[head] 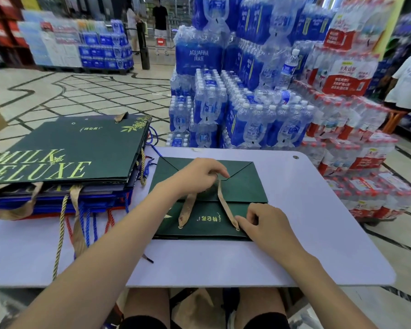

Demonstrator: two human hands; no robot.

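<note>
Green bag [242, 186] lies flat under left hand [199, 173] and right hand [268, 224].

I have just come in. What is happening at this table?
A person sits at a white table and works on a flat dark green paper bag. The left hand grips the bag's tan ribbon handle near the folded bottom. The right hand rests at the bag's near right corner, by the handle's end. A stack of flat bags lies to the left, and packs of bottled water stand behind the table.
</note>
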